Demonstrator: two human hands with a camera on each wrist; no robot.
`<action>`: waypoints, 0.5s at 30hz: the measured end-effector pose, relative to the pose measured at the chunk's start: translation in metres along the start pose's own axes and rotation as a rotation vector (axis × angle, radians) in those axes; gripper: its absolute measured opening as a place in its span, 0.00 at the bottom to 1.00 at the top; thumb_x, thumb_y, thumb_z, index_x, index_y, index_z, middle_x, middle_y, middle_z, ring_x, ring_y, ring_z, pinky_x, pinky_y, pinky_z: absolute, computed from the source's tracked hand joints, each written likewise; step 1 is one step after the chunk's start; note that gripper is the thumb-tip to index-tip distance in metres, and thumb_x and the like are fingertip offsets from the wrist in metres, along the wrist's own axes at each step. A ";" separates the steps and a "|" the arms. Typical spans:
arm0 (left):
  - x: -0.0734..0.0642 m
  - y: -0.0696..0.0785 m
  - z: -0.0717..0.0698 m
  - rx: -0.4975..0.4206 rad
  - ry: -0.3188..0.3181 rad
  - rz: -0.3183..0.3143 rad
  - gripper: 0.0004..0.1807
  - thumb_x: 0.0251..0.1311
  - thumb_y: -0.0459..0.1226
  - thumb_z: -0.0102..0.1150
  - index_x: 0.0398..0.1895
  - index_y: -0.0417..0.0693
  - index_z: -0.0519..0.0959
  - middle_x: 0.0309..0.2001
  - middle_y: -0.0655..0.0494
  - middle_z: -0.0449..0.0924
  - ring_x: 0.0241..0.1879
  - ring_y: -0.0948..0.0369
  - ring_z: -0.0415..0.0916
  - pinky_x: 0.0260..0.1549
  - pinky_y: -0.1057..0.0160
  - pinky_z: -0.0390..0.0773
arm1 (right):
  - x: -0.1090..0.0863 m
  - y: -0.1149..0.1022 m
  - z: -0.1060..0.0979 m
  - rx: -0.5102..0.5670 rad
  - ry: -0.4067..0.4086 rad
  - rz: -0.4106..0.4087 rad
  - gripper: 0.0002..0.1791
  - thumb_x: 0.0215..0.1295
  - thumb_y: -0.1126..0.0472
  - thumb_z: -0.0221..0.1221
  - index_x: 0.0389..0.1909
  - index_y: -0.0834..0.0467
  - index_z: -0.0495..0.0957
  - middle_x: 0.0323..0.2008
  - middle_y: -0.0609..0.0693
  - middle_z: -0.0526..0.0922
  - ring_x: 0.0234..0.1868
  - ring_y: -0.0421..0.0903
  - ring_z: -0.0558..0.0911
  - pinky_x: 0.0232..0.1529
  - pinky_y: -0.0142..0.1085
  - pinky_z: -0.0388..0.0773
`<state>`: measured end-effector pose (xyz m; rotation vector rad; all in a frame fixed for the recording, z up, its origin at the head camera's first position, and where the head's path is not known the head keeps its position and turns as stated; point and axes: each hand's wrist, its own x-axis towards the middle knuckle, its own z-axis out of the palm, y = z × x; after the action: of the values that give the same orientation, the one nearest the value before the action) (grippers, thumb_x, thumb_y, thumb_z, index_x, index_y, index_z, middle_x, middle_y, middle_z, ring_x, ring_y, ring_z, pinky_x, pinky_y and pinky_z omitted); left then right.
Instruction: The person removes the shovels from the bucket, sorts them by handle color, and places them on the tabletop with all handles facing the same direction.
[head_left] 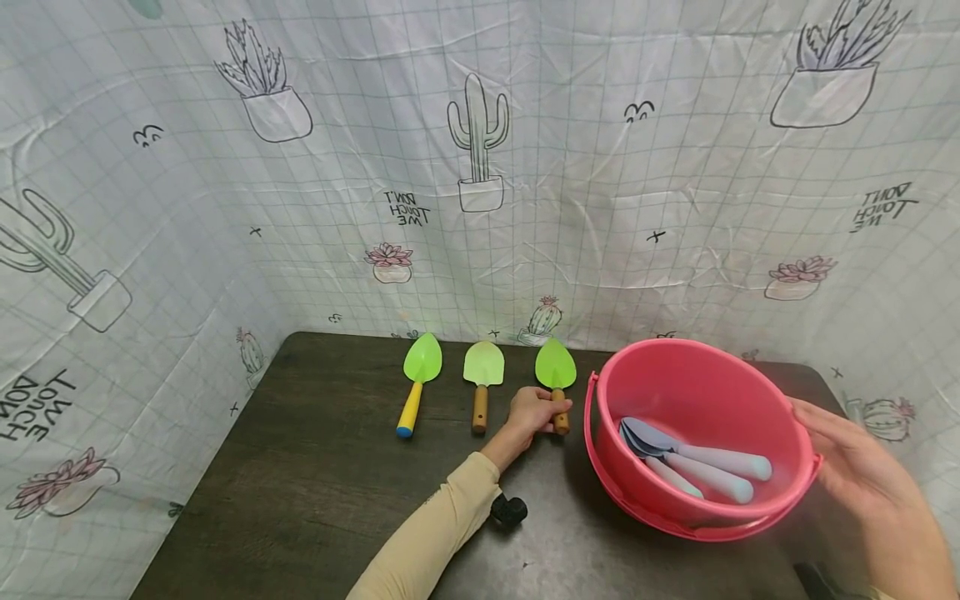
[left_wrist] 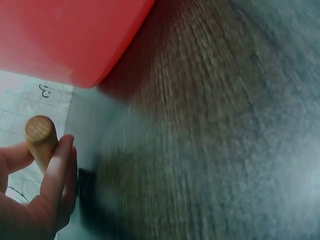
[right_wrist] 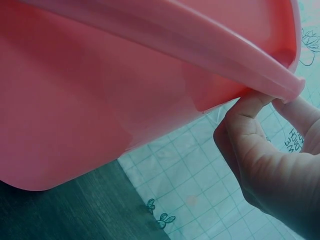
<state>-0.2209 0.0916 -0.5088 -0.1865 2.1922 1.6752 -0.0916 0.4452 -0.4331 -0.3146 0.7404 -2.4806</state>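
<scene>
My left hand (head_left: 534, 408) grips the wooden handle of a green garden trowel (head_left: 555, 364), the rightmost of three in a row. In the left wrist view the end of its brown handle (left_wrist: 41, 129) stands out between thumb and fingers. On the right, a pink bucket (head_left: 705, 387) has its mouth tilted toward me. My right hand (head_left: 870, 483) holds the bucket's right side, fingers at the rim near the handle joint (right_wrist: 292, 90). Inside lie light-handled utensils (head_left: 712, 471) with grey-blue heads. The bucket's carry handle hangs down along its near side.
Two more trowels lie left of my left hand: a pale green one with a wooden handle (head_left: 480, 404) and a green one with a yellow handle (head_left: 410, 408). The dark wooden table (head_left: 322, 475) meets a patterned cloth (head_left: 480, 250) behind and at both sides.
</scene>
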 end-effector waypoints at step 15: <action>0.006 -0.001 -0.002 0.195 0.009 0.089 0.15 0.50 0.42 0.72 0.29 0.41 0.77 0.21 0.56 0.74 0.11 0.66 0.72 0.15 0.67 0.77 | 0.000 0.001 0.001 0.021 0.013 0.008 0.35 0.76 0.60 0.15 0.64 0.60 0.70 0.59 0.58 0.76 0.58 0.52 0.76 0.54 0.44 0.72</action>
<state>-0.2265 0.0906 -0.5118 -0.0448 2.3856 1.4949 -0.0908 0.4447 -0.4327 -0.2873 0.7191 -2.4831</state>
